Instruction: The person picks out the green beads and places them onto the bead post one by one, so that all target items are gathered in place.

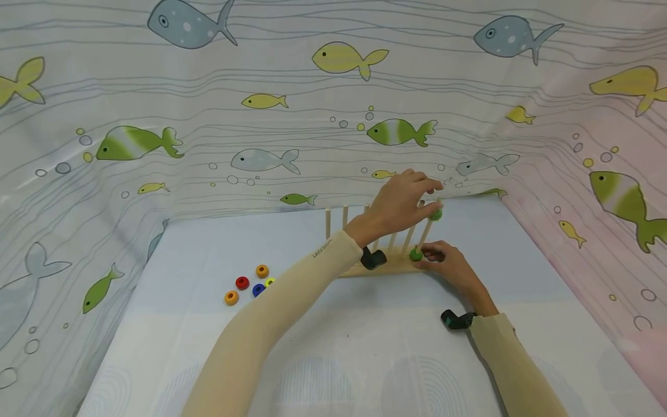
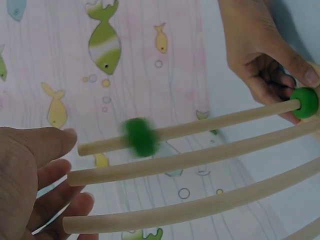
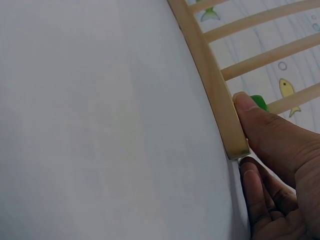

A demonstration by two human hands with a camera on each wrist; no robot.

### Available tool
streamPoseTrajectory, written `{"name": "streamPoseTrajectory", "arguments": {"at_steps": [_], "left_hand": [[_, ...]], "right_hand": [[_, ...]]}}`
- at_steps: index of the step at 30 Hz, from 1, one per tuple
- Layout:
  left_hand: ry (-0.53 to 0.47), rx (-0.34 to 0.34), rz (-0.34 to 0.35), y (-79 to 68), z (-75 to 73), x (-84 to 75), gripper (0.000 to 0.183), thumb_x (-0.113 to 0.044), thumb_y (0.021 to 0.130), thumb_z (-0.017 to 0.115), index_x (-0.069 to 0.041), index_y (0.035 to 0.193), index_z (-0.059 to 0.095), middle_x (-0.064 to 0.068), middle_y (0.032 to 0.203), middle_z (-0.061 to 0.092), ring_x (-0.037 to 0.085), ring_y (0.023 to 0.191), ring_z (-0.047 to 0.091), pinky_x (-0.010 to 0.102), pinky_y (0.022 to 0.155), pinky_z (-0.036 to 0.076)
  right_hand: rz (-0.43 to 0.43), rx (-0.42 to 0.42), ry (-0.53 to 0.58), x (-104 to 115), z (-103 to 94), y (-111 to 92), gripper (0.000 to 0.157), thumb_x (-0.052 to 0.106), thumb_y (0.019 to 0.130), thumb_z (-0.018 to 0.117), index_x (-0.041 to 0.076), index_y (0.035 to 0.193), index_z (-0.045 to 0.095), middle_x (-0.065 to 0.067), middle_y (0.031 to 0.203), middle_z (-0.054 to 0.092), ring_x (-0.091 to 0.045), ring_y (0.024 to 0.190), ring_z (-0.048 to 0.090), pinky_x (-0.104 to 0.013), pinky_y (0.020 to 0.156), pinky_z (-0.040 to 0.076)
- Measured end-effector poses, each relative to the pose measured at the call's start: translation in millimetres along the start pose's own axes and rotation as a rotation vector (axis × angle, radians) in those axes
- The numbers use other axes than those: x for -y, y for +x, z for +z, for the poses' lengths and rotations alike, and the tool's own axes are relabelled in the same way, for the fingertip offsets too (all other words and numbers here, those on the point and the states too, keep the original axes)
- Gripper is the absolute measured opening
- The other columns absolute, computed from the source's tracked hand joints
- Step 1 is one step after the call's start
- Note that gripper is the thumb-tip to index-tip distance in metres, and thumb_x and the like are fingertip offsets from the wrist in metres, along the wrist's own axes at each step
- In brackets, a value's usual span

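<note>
A wooden peg stand (image 3: 212, 85) with a row of upright pegs stands on the table. At its right end, my right hand (image 1: 454, 269) grips the base between thumb and fingers. One green bead (image 2: 305, 102) sits at the foot of the end peg. Another green bead (image 2: 141, 137), blurred, is threaded on the same peg a little below its top. My left hand (image 1: 398, 200) is at the peg tops, fingers apart and holding nothing, with the thumb tip close to the end peg's tip.
Left of the stand lie several loose beads on the table: two orange beads (image 1: 262, 271), a red bead (image 1: 242, 282), a blue bead (image 1: 258, 289) and a yellow bead (image 1: 269, 282), the last partly behind my left sleeve. A fish-print sheet (image 1: 312, 127) surrounds the table.
</note>
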State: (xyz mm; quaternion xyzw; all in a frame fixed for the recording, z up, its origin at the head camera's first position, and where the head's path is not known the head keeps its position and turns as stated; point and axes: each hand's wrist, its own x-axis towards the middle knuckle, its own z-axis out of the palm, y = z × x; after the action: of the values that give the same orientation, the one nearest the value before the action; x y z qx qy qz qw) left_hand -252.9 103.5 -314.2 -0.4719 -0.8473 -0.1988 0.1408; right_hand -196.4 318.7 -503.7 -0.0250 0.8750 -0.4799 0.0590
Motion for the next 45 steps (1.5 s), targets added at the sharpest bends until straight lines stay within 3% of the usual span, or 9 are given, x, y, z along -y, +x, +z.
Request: {"name": "streamPoseTrajectory", "arguments": {"at_steps": [10,23,29,45], "left_hand": [[-0.018,-0.041,0.042,-8.7,-4.8,5.0,0.031,-0.035,0.102,0.067,-0.016,0.126,0.07,-0.001,0.113,0.07,0.016,0.104,0.06,0.026,0.088,0.047],[0.021,-0.059,0.054,-26.6,-26.9,6.7,0.027,-0.031,0.102,0.067,-0.015,0.123,0.071,-0.003,0.11,0.07,0.016,0.102,0.059,0.026,0.087,0.045],[0.027,-0.091,0.071,-37.7,-32.0,15.5,0.025,-0.028,0.101,0.069,-0.013,0.121,0.071,-0.002,0.107,0.071,0.017,0.1,0.06,0.028,0.087,0.046],[-0.001,-0.181,0.088,-75.6,-57.1,31.4,0.023,-0.025,0.098,0.073,-0.01,0.115,0.073,0.002,0.105,0.071,0.02,0.096,0.06,0.031,0.085,0.048]], "right_hand": [[-0.015,-0.007,-0.013,1,0.4,-1,0.062,0.039,0.087,0.084,0.005,0.135,0.064,-0.012,0.131,0.06,-0.031,0.119,0.06,-0.048,0.102,0.048],[-0.009,-0.003,-0.002,0,-0.4,-1,0.067,0.042,0.086,0.084,0.005,0.137,0.062,-0.012,0.132,0.059,-0.032,0.12,0.059,-0.05,0.101,0.048],[-0.019,0.002,-0.012,5,-0.9,-4,0.067,0.037,0.09,0.082,0.0,0.14,0.058,-0.018,0.133,0.059,-0.036,0.122,0.059,-0.052,0.103,0.047],[0.003,-0.014,-0.042,1,1.8,-1,0.072,0.043,0.086,0.084,0.002,0.14,0.06,-0.016,0.128,0.061,-0.032,0.116,0.058,-0.048,0.099,0.046]]}}
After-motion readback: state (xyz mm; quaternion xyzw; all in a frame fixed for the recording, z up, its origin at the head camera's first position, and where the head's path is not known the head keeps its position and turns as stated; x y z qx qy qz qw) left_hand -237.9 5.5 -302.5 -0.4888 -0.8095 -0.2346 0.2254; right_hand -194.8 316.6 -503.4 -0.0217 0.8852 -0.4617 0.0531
